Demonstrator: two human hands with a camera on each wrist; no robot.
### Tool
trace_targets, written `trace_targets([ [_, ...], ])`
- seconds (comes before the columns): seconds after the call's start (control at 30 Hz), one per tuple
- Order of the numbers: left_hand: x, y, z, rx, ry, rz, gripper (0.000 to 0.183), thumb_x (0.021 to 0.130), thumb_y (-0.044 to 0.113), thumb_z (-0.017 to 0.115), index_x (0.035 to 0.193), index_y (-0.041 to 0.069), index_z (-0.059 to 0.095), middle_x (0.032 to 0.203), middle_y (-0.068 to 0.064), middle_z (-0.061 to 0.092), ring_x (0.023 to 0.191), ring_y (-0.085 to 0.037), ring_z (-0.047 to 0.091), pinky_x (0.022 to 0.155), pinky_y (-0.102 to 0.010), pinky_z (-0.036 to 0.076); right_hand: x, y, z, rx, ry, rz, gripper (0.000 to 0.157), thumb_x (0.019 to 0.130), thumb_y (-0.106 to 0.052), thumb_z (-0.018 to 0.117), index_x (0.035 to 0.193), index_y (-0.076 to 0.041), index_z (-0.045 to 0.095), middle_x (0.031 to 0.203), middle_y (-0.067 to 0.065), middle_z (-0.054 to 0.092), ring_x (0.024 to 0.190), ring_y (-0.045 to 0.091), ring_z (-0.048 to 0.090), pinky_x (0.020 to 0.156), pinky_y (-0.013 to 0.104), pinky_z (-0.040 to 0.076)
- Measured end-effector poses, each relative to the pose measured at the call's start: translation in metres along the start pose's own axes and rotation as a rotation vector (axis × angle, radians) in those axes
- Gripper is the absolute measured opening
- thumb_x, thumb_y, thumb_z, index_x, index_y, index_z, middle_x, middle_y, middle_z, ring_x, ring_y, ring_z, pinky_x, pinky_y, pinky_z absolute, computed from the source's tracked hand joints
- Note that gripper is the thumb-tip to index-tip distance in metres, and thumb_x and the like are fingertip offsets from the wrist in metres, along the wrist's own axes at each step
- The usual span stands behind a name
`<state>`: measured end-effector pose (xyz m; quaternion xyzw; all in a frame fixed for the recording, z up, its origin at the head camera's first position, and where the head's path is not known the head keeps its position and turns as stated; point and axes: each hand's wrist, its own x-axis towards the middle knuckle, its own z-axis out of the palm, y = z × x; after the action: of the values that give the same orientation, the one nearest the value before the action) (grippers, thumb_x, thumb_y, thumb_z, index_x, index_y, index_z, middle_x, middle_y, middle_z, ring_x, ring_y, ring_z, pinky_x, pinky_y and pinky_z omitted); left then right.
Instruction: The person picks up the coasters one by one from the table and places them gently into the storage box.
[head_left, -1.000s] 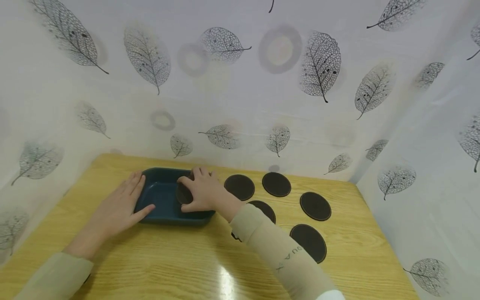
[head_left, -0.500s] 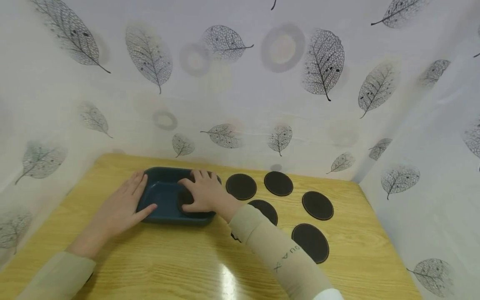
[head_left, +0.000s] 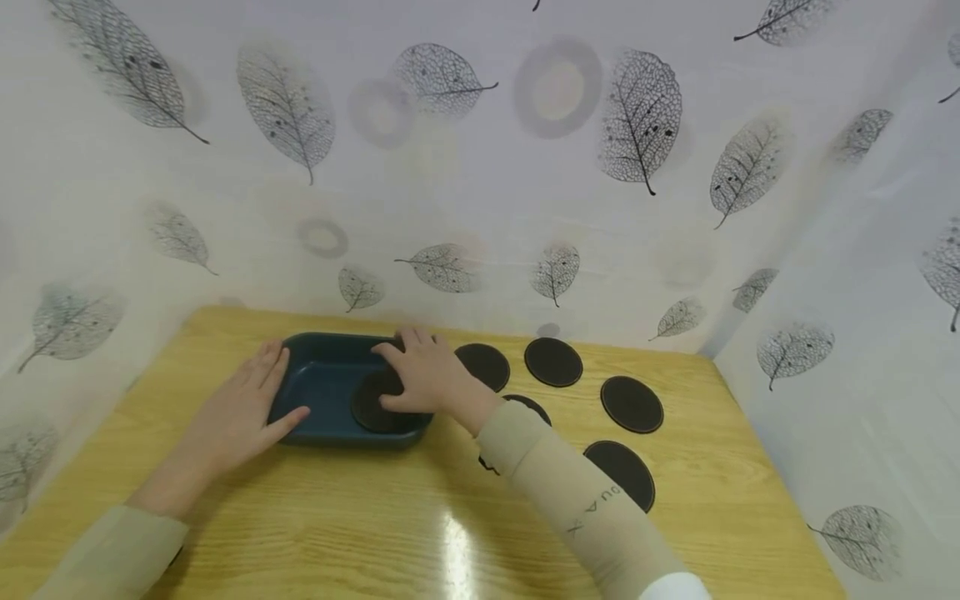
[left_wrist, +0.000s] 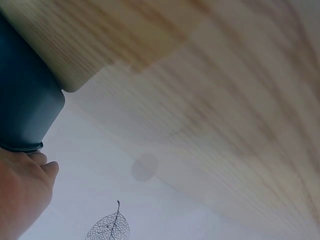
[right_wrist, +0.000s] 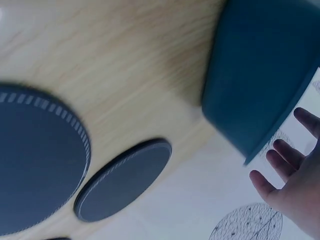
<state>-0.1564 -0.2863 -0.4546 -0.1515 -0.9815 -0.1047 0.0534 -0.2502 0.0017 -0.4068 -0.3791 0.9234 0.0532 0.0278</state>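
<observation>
A dark teal rectangular tray (head_left: pixel 330 441) sits at the back left of the wooden table. One round black coaster (head_left: pixel 372 405) lies inside it, toward the right end. Along the tray's left rim rests my left hand (head_left: pixel 232 417), fingers straight and thumb spread over the near left corner; its fingertips meet the rim in the left wrist view. My right hand (head_left: pixel 427 375) is over the tray's right end with fingers spread, partly covering the coaster, and grips nothing. In the right wrist view, its fingers (right_wrist: pixel 285 165) are spread beside the tray's edge.
Several more black coasters lie to the right of the tray, among them a back one (head_left: pixel 553 362), a right one (head_left: pixel 632 404) and a near one (head_left: pixel 622 473). My right forearm passes over part of that group. A leaf-patterned white curtain (head_left: pixel 465 183) encloses the table (head_left: pixel 337 517).
My right hand has released the coaster onto the tray floor and drawn back slightly to the right, its fingers opening. The left hand stays on the rim.
</observation>
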Motion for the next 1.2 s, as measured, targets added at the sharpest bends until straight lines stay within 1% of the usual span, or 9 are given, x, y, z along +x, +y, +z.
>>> trace_targets([
  [0.17, 0.001, 0.002, -0.003, -0.006, -0.012, -0.004, 0.101, 0.103, 0.055, 0.060, 0.163, -0.015, 0.019, 0.172, -0.036, 0.016, 0.162, -0.051, 0.017, 0.137, -0.055, 0.013, -0.010, 0.018, -0.002, 0.009, 0.013, 0.030, 0.077, 0.098, -0.063, 0.063, 0.164, -0.031, 0.039, 0.167, 0.011, 0.038, 0.155, 0.031, 0.037, 0.123, 0.053, 0.041],
  [0.27, 0.001, 0.003, -0.003, -0.007, -0.009, -0.005, 0.100, 0.104, 0.055, 0.060, 0.163, -0.015, 0.019, 0.172, -0.036, 0.016, 0.162, -0.052, 0.017, 0.137, -0.054, 0.010, -0.017, 0.029, -0.002, 0.029, 0.025, 0.051, 0.076, 0.098, -0.061, 0.065, 0.163, -0.030, 0.041, 0.165, 0.012, 0.039, 0.154, 0.031, 0.037, 0.120, 0.054, 0.041],
  [0.37, 0.000, 0.002, -0.002, -0.002, 0.006, 0.002, 0.100, 0.104, 0.054, 0.060, 0.163, -0.015, 0.019, 0.172, -0.036, 0.016, 0.162, -0.051, 0.017, 0.138, -0.047, 0.002, -0.026, 0.040, -0.001, 0.057, 0.046, 0.072, 0.076, 0.097, -0.059, 0.069, 0.162, -0.029, 0.044, 0.163, 0.013, 0.041, 0.152, 0.032, 0.038, 0.116, 0.055, 0.043],
  [0.5, 0.000, -0.001, 0.001, 0.005, 0.038, 0.016, 0.099, 0.104, 0.053, 0.061, 0.163, -0.015, 0.021, 0.171, -0.036, 0.019, 0.162, -0.050, 0.017, 0.135, -0.033, -0.011, -0.036, 0.054, 0.001, 0.066, 0.055, 0.090, 0.076, 0.095, -0.057, 0.072, 0.161, -0.027, 0.046, 0.161, 0.015, 0.043, 0.150, 0.034, 0.039, 0.111, 0.055, 0.044],
  [0.6, -0.001, -0.002, 0.004, 0.008, 0.062, 0.029, 0.098, 0.103, 0.053, 0.061, 0.163, -0.014, 0.021, 0.171, -0.037, 0.021, 0.162, -0.050, 0.017, 0.132, -0.026, -0.016, -0.044, 0.064, 0.002, 0.064, 0.041, 0.101, 0.076, 0.096, -0.056, 0.071, 0.161, -0.026, 0.045, 0.162, 0.016, 0.041, 0.150, 0.035, 0.039, 0.110, 0.057, 0.043],
  [0.73, 0.000, -0.003, 0.004, 0.008, 0.075, 0.039, 0.098, 0.104, 0.053, 0.061, 0.163, -0.014, 0.021, 0.170, -0.037, 0.022, 0.162, -0.050, 0.017, 0.132, -0.025, -0.017, -0.054, 0.077, 0.003, 0.059, 0.028, 0.127, 0.075, 0.097, -0.055, 0.071, 0.162, -0.026, 0.045, 0.163, 0.017, 0.039, 0.151, 0.038, 0.039, 0.111, 0.061, 0.043],
  [1.0, 0.001, -0.002, 0.003, 0.012, 0.065, 0.031, 0.098, 0.103, 0.053, 0.061, 0.163, -0.014, 0.021, 0.171, -0.036, 0.021, 0.161, -0.051, 0.019, 0.130, -0.023, -0.018, -0.078, 0.098, 0.001, 0.056, -0.001, 0.205, 0.073, 0.097, -0.053, 0.071, 0.160, -0.025, 0.047, 0.165, 0.019, 0.038, 0.152, 0.043, 0.037, 0.112, 0.069, 0.044],
  [1.2, 0.000, -0.003, 0.005, 0.017, 0.075, 0.041, 0.098, 0.104, 0.053, 0.061, 0.163, -0.015, 0.021, 0.171, -0.036, 0.018, 0.161, -0.051, 0.020, 0.130, -0.023, -0.018, -0.097, 0.114, 0.005, 0.021, -0.022, 0.265, 0.075, 0.095, -0.052, 0.071, 0.160, -0.024, 0.048, 0.164, 0.020, 0.039, 0.150, 0.045, 0.040, 0.111, 0.070, 0.044],
])
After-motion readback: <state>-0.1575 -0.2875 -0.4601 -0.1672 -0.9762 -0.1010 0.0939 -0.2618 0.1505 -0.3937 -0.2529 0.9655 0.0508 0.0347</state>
